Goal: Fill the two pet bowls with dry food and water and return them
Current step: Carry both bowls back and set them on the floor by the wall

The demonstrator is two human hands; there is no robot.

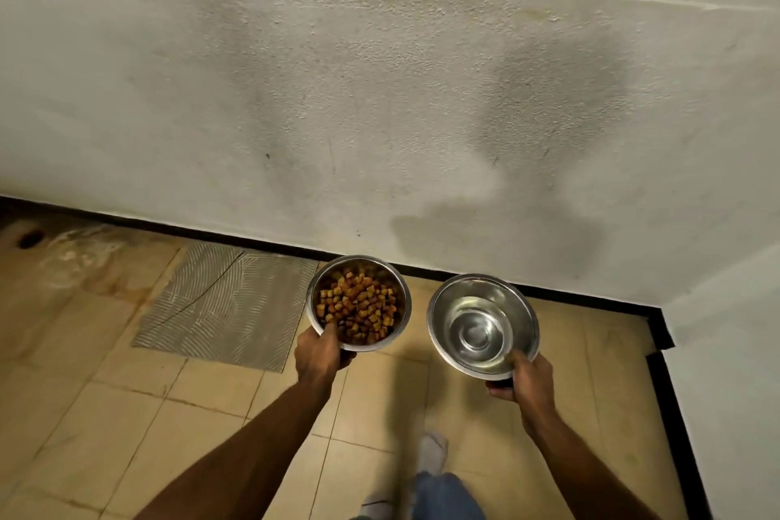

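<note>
I hold two round steel pet bowls above a tiled floor, side by side and apart. The food bowl [358, 302] on the left is filled with brown dry kibble; my left hand [320, 353] grips its near rim, thumb inside. On the right, the water bowl [483, 323] holds clear water. My right hand [523, 378] clasps its near rim from below and the side. Both bowls are held roughly level.
A stained white wall [380, 97] with a black skirting stands straight ahead and turns into a corner at the right [658, 321]. A grey ribbed patch [223, 304] lies in the beige floor tiles at the left. My sock-clad foot [432, 454] and jeans show below.
</note>
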